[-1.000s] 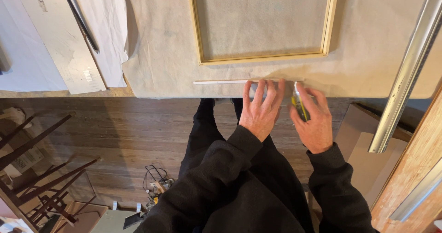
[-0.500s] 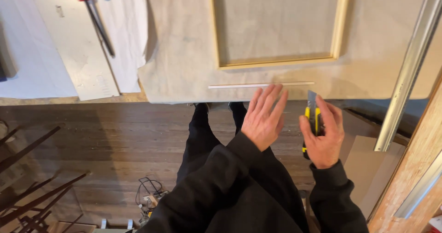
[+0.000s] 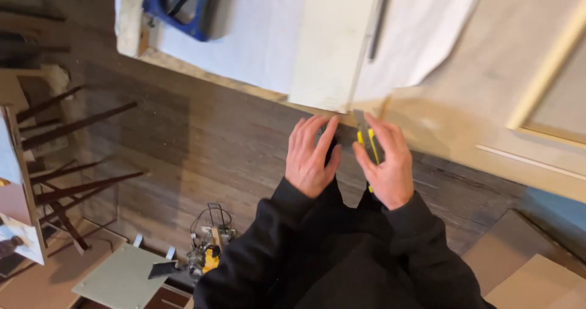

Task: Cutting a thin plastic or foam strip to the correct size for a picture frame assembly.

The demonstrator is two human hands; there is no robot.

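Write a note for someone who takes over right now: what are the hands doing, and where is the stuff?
Left hand: open, fingers spread, holding nothing, just off the near edge of the paper-covered worktable.
Right hand: shut on the yellow-and-black utility knife, blade end pointing at the table edge.
Pale wooden frame and thin white strip lie on the table to the right, apart from both hands.
Nothing shows as cut at this spot; what remains cannot be told.

Yellow plastic knife (image 3: pixel 368 145), matt wood floor (image 3: pixel 201 144)
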